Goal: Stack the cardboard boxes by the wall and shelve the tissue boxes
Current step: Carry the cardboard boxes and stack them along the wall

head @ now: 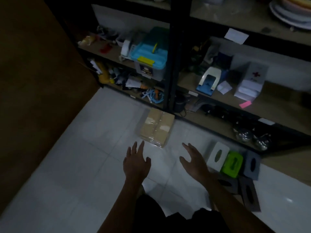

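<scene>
A taped cardboard box [157,127] lies on the white tiled floor in front of the dark shelving's upright post. My left hand [136,161] and my right hand [193,159] are stretched out just short of the box, fingers spread, holding nothing and touching nothing. To the right on the floor stand several tissue boxes: a white tissue box [218,155], a green tissue box [233,164] and a grey tissue box [252,164], with two darker tissue boxes [249,194] closer to me.
Dark shelving [171,68] holds a blue-lidded plastic tub [151,59], a white first-aid box [250,81], cables and clutter. Plates [292,10] sit on the top right shelf. A brown wall or panel [33,81] rises on the left. The room is dim.
</scene>
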Action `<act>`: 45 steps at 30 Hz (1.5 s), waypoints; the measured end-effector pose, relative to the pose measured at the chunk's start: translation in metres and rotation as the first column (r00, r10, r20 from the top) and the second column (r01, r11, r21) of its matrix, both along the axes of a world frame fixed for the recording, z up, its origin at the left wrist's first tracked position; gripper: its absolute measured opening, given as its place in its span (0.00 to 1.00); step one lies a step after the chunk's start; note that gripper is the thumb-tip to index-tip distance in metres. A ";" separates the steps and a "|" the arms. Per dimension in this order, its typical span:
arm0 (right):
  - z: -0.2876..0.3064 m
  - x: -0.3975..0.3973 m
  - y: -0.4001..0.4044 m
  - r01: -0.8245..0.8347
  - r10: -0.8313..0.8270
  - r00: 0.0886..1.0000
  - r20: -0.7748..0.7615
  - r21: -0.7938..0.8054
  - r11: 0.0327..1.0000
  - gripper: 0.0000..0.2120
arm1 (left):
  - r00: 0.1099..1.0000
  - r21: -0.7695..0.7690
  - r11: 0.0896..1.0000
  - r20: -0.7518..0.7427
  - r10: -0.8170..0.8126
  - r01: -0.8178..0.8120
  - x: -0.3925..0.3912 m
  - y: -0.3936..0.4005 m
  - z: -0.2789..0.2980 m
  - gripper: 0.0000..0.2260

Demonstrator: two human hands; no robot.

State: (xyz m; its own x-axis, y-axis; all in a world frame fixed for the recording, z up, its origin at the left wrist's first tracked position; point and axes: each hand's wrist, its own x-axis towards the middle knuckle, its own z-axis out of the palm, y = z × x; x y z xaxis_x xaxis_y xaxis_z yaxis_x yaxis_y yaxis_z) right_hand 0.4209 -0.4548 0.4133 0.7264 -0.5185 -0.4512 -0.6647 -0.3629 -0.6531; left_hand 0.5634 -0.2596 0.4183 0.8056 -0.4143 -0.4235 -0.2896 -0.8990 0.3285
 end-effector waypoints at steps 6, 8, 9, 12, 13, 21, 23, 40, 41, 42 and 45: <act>-0.023 0.063 0.027 -0.090 0.029 0.963 -0.269 -0.221 0.971 0.31 | 0.983 0.112 0.976 -0.023 -0.184 0.186 0.096 0.012 -0.030 0.35; -0.039 0.086 0.031 -0.152 0.058 0.939 -0.340 -0.257 0.954 0.31 | 0.976 0.130 0.967 -0.034 -0.217 0.220 0.121 0.012 -0.053 0.35; -0.048 0.096 0.032 -0.170 0.063 0.931 -0.360 -0.273 0.947 0.31 | 0.973 0.135 0.964 -0.038 -0.227 0.231 0.129 0.013 -0.065 0.35; -0.096 0.129 0.030 -0.183 0.066 0.922 -0.381 -0.280 0.943 0.30 | 0.966 0.148 0.955 -0.073 -0.249 0.258 0.157 0.009 -0.119 0.36; -0.116 0.138 0.029 -0.187 0.069 0.920 -0.386 -0.276 0.943 0.30 | 0.963 0.155 0.951 -0.074 -0.260 0.269 0.166 0.009 -0.140 0.36; -0.317 0.190 -0.011 -0.182 0.086 0.935 -0.343 -0.257 0.949 0.28 | 0.973 0.099 0.978 -0.165 -0.164 0.181 0.222 -0.024 -0.340 0.34; -0.366 0.195 -0.024 -0.178 0.079 0.936 -0.344 -0.267 0.947 0.28 | 0.975 0.055 0.989 -0.180 -0.127 0.139 0.234 -0.037 -0.393 0.34; -0.534 0.220 -0.048 0.480 -0.397 0.874 -0.281 0.364 0.798 0.24 | 0.885 -0.281 0.866 -0.350 0.308 -0.413 0.276 -0.115 -0.580 0.35; -0.530 0.220 -0.047 0.497 -0.423 0.866 -0.268 0.364 0.787 0.23 | 0.890 -0.285 0.864 -0.327 0.319 -0.414 0.277 -0.113 -0.573 0.37; -0.523 0.220 -0.046 0.511 -0.449 0.859 -0.245 0.366 0.778 0.22 | 0.885 -0.305 0.847 -0.318 0.341 -0.436 0.277 -0.112 -0.563 0.37; -0.490 0.216 -0.047 0.540 -0.510 0.839 -0.187 0.390 0.746 0.20 | 0.857 -0.399 0.764 -0.331 0.396 -0.507 0.277 -0.119 -0.516 0.30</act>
